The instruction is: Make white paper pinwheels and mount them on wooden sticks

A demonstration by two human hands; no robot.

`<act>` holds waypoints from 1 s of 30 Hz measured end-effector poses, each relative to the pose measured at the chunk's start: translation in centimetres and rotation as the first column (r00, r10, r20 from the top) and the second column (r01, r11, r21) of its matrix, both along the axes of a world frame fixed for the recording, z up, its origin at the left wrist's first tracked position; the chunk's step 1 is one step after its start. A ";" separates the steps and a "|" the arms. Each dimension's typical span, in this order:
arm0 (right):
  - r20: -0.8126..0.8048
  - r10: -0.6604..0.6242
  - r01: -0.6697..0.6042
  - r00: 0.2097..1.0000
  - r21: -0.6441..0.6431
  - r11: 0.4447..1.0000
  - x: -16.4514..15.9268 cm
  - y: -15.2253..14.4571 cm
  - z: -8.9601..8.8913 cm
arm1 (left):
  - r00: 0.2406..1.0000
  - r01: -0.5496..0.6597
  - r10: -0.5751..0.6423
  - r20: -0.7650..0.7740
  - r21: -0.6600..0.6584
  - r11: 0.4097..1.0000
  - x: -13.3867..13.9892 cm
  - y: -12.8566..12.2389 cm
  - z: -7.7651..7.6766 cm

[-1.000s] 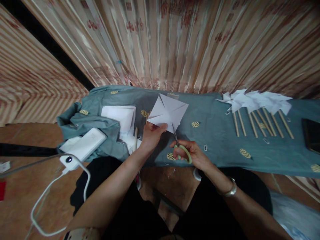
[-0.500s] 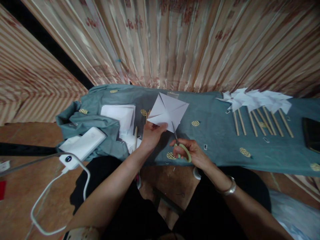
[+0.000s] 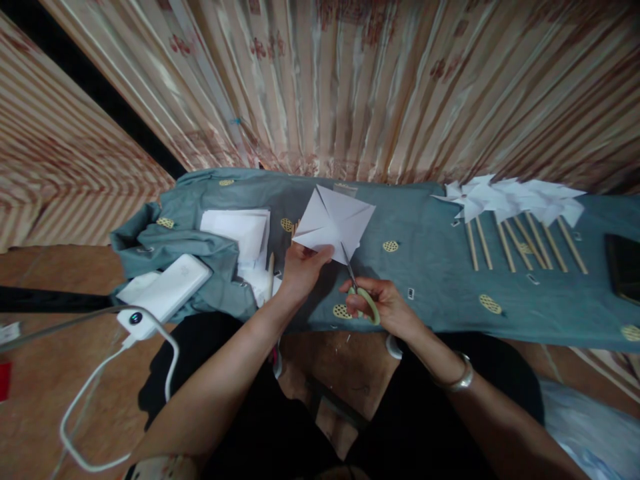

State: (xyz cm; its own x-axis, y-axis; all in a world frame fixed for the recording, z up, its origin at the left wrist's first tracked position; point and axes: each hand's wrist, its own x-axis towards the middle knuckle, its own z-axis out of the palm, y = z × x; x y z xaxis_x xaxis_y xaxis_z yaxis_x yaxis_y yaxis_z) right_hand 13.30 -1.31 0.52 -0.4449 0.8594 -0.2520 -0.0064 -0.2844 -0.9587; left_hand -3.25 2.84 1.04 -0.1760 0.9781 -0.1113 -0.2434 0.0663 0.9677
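Observation:
A square of white paper (image 3: 330,220) is pinched by its near left edge in my left hand (image 3: 304,267), thumb on top. Slits run inward from its corners towards the middle. My right hand (image 3: 377,300) grips scissors (image 3: 367,305) with pale green handles. Their blades reach into the paper at its near corner, pointing at the centre. The paper is held above the green cloth (image 3: 425,267), which has yellow pineapple prints.
White paper pinwheels (image 3: 520,199) on wooden sticks lie in a row at the right, with a dark phone-like object (image 3: 621,268) beyond. A paper stack (image 3: 237,230), a pencil-like stick (image 3: 271,273) and a cabled white power bank (image 3: 167,293) lie left.
The scissor handles have drawn slightly closer together. The paper and both hands look almost unmoved, shifted a few pixels left.

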 end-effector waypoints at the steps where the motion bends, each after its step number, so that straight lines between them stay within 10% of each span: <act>1: -0.002 -0.001 0.001 1.000 -0.008 1.000 0.0 0.0 0.0 | 1.000 0.000 0.000 -0.002 -0.002 1.000 0.0 0.0 0.0; 30: 0.013 -0.068 0.068 0.998 -0.009 0.998 -0.2 0.0 -0.5 | 0.997 0.056 -0.056 -0.054 -0.019 0.998 0.5 -0.4 0.0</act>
State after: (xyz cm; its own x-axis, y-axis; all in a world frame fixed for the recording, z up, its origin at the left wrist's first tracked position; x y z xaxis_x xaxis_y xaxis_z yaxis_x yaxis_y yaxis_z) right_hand 13.07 -1.29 0.07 -0.3823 0.8851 -0.2654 -0.0141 -0.2928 -0.9561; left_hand -2.74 2.42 1.03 -0.1273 0.9846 -0.1201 -0.1855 0.0953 0.9780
